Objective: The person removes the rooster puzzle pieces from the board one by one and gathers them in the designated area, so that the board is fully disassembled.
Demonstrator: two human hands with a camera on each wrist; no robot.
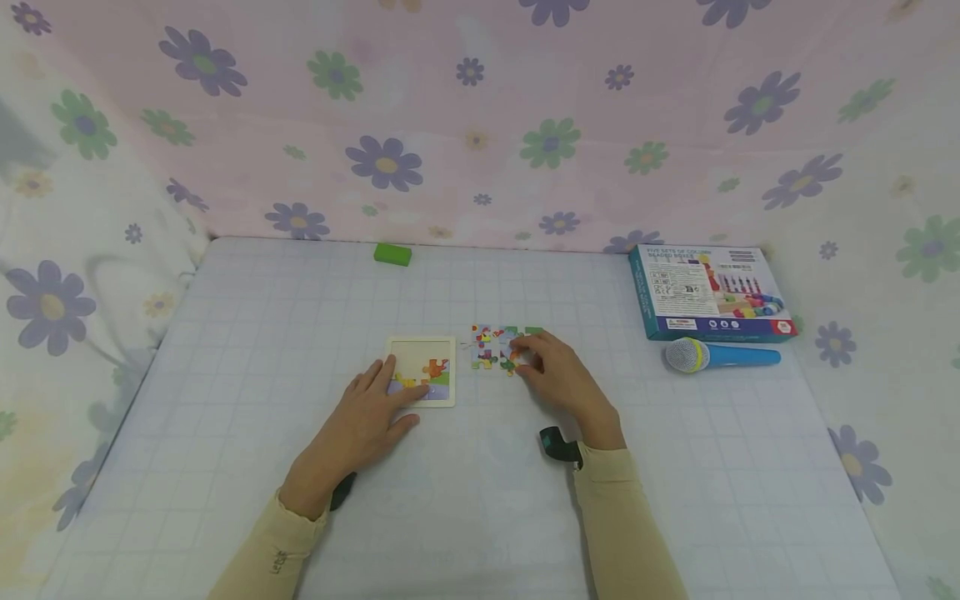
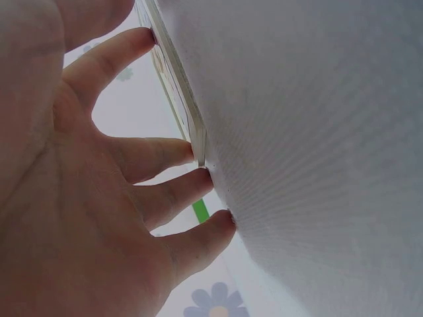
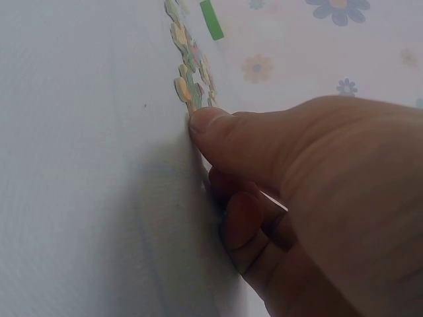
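Observation:
A square puzzle frame [image 1: 453, 372] lies on the table with a few jigsaw pieces fitted in its lower part. My left hand [image 1: 367, 412] rests on it with spread, fairly straight fingers; the index fingertip touches the pieces. In the left wrist view the fingers [image 2: 168, 153] reach the frame's edge [image 2: 188, 109] and the tabletop. Loose jigsaw pieces [image 1: 483, 350] lie close together to the right of the frame. My right hand [image 1: 564, 379] pinches a puzzle piece [image 1: 517, 353] at their right side between thumb and fingers, which partly hide it. Its thumb [image 3: 218, 129] presses low by the pieces [image 3: 188, 66].
A green block [image 1: 393, 254] lies at the table's back edge. On the right a boxed bead set [image 1: 712, 292] lies flat, with a blue toy microphone [image 1: 723, 356] in front of it. Flower-patterned cloth [image 1: 480, 125] hangs behind the table and at both sides.

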